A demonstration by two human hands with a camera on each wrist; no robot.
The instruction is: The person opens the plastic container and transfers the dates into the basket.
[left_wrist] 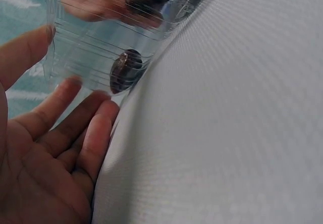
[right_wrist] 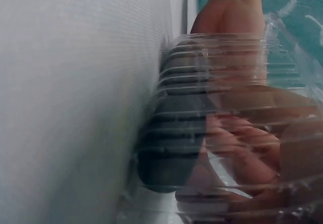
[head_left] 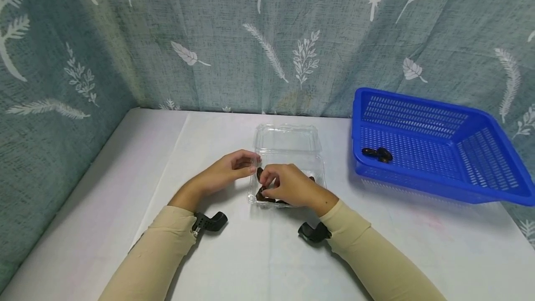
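Observation:
A clear plastic clamshell box (head_left: 288,152) lies with its lid folded back on the white table. Inside it are several dark, glossy oval pieces (left_wrist: 126,71); their kind is unclear. My right hand (head_left: 292,185) reaches into the box, fingers bent, thumb and fingertips at a dark piece (head_left: 261,194) in the near left corner. Whether they pinch it is hidden. My left hand (head_left: 225,171) is at the box's left side, with the thumb at the rim and the other fingers loosely bent beside the wall. In the right wrist view, the ribbed plastic wall covers the right fingers (right_wrist: 247,138).
A blue perforated basket (head_left: 418,182) stands at the right, with a few more dark pieces (head_left: 378,153) in its left corner. Behind the white table (head_left: 234,264) hangs a green leaf-patterned cloth (head_left: 225,31), which also runs along the left side.

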